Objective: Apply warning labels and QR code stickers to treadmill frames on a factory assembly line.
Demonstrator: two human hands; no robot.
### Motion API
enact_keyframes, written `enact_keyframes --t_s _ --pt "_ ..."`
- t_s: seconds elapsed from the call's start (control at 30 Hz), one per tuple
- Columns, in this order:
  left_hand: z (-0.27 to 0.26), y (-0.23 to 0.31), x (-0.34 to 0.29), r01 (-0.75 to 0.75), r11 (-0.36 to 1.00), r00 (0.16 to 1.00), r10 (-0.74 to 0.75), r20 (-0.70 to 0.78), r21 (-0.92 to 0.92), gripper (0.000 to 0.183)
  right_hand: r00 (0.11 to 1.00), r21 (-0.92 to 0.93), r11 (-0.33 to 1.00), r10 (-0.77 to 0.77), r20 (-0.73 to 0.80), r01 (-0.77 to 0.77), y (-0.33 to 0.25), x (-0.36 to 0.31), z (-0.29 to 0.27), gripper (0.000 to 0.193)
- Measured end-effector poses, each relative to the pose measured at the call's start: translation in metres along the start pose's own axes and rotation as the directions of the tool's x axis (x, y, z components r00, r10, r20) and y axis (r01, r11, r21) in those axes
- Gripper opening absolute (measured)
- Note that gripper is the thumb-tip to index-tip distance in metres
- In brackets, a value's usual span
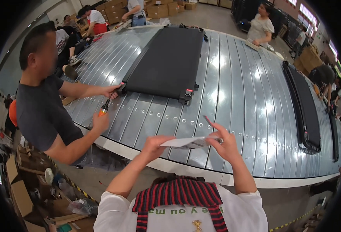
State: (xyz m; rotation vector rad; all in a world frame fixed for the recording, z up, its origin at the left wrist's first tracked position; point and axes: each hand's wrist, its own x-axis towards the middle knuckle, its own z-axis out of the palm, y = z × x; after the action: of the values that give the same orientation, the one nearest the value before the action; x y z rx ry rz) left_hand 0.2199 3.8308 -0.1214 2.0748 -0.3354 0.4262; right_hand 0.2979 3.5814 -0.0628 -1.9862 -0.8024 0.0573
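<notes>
In front of me, above the table's near edge, is a thin white sheet (pixel 187 143) with darker marks on its underside, perhaps paper or a flat bag. My left hand (pixel 155 147) is closed on its left end. The thumb and fingers of my right hand (pixel 223 142) pinch its right end. A slim red-and-dark stick-like thing (pixel 208 120) juts up from the right hand's fingers; its kind is unclear. Beyond my hands a large black flat panel (pixel 166 62) with corner fittings lies on the metal slatted table (pixel 226 92).
At my left a co-worker (pixel 46 92) holds an orange-and-black screwdriver (pixel 103 110) to the panel's near left corner. Narrower black panels (pixel 303 108) lie to the right. Other people work along the far side. Cardboard boxes (pixel 19 185) crowd the floor at lower left.
</notes>
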Motion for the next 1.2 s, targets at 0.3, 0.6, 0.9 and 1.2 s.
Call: enact_keyframes --t_s 0.3,0.6,0.9,1.2 --pt "-0.013 -0.057 0.042 0.283 0.956 0.927 -0.294 0.231 0.082 0.014 0.875 0.459 0.863 0.375 -0.305 -0.209 0.075 0.055 -0.013 0.023" --pt "-0.024 -0.155 0.121 -0.021 0.95 0.846 -0.149 0.511 0.312 0.009 0.739 0.56 0.705 0.635 -0.225 -0.435 0.132 0.117 0.037 0.011" --pt "0.006 -0.223 0.207 -0.26 0.857 0.69 -0.158 0.706 0.445 0.008 0.631 0.563 0.55 0.773 -0.064 -0.617 0.216 0.209 0.056 0.011" --pt "0.035 -0.259 0.235 -0.272 0.905 0.778 0.008 0.628 0.326 0.008 0.568 0.547 0.394 0.8 0.191 -0.738 0.26 0.264 0.069 0.011"
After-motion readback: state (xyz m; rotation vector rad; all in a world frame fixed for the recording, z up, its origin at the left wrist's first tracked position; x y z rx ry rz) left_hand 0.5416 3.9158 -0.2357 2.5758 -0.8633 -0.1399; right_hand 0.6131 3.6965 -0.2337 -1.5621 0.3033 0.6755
